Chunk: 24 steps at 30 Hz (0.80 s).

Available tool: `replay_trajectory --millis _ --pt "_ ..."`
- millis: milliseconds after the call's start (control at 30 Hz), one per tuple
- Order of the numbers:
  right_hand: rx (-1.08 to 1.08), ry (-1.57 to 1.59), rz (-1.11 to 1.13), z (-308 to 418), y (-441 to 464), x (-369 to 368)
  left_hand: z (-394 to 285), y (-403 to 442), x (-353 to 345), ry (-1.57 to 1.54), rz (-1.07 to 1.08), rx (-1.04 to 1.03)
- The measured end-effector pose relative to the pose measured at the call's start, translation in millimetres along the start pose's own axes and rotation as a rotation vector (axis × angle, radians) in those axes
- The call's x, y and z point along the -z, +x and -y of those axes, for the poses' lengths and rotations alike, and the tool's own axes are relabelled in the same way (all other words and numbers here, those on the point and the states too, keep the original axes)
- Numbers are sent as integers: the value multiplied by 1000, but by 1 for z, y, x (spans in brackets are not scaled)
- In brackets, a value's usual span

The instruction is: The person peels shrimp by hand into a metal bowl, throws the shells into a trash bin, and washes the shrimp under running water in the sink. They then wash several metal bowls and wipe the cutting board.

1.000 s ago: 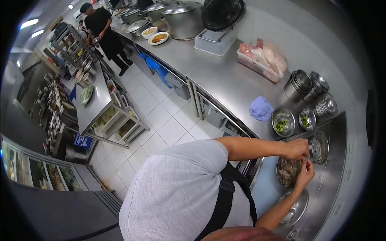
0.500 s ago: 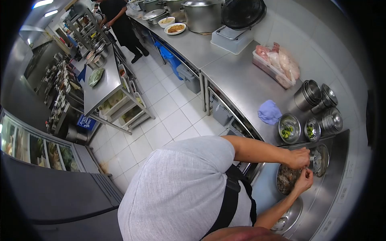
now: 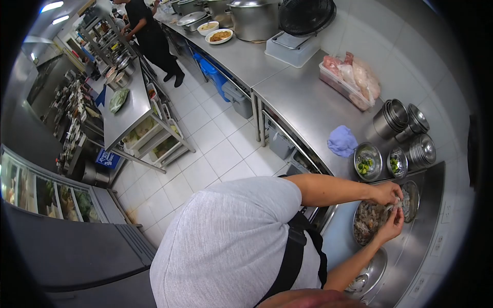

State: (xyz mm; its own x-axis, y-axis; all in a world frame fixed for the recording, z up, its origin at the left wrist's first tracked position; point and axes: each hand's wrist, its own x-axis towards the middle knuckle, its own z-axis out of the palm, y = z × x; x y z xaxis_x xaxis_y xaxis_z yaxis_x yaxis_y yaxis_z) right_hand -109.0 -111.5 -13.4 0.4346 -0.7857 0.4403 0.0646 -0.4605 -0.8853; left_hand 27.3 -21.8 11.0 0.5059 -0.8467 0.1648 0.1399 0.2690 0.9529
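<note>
We pinch a small, pale grey bit that looks like shrimp (image 3: 397,203) between our left hand (image 3: 385,193) and our right hand (image 3: 392,229). Both hands have their fingers nearly closed on it. It is up near where the big round silver metal bowl of brown-grey bits (image 3: 354,228) meets the round silver metal bowl of pale bits (image 3: 418,199).

The bit looks wet, so it could slip if we squeeze too hard, and fall into the wrong bowl or the shiny grey metal sink (image 3: 405,262). A sharp edge on it could poke our fingertips. Our left arm is near the round silver metal bowl of green bits (image 3: 380,163), so a wide elbow could bump it.

Our fingers hide most of the bit, and we cannot tell its front from its back. Our right arm hides part of the low silver metal bowl (image 3: 380,276). The person in black clothes (image 3: 149,38) is cut off at the top.
</note>
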Motion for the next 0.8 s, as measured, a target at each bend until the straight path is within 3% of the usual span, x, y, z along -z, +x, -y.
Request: replay_trajectory --millis 100,200,400,533,633,700,767,800 --pt "18 -30 -64 6 -3 -8 12 5 -7 -27 -80 60" --pt "31 -59 -100 13 -5 -13 29 7 -10 187 -65 -164" --pt "61 -205 -100 -1 -4 -6 24 -6 -12 369 -4 -273" --pt "90 -301 -79 -9 -1 -5 25 -15 -16 451 -72 -340" --pt "105 -452 -102 -14 -6 0 31 -15 -14 487 -40 -286" --pt "153 -300 -144 -21 -8 -6 28 -19 -8 474 -3 -224" --pt "26 -296 -141 5 -15 -11 13 -28 -9 464 -24 -172" --pt "-27 -285 -121 2 -14 -10 3 -28 -5 632 56 -179"
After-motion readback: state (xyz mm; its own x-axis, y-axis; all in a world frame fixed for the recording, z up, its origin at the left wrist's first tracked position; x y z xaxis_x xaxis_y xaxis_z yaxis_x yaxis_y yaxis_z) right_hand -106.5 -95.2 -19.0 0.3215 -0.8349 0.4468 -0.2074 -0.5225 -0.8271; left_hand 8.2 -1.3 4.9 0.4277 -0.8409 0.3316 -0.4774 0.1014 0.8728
